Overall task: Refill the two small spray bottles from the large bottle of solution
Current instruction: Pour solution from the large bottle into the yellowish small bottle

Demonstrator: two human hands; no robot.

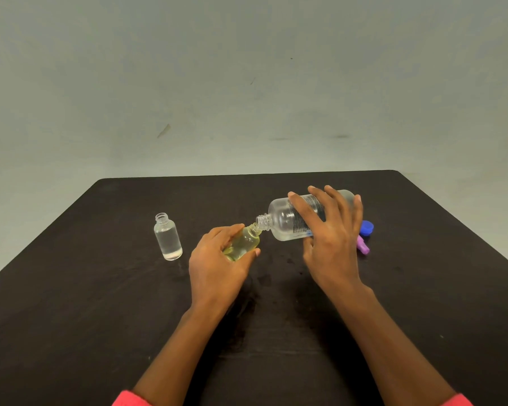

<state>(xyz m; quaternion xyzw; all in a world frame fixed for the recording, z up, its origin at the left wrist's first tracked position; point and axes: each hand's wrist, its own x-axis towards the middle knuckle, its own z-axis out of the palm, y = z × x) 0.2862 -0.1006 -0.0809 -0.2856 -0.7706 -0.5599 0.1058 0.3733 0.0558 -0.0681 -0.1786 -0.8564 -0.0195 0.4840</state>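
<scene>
My right hand grips the large clear bottle, tipped on its side with its open neck pointing left and down. My left hand holds a small clear spray bottle, tilted, its open mouth right under the large bottle's neck. A second small bottle stands upright and uncapped to the left, holding clear liquid. All of this is over the dark table.
A blue cap and a purple spray cap lie on the table just right of my right hand. The pale wall rises behind the table's far edge.
</scene>
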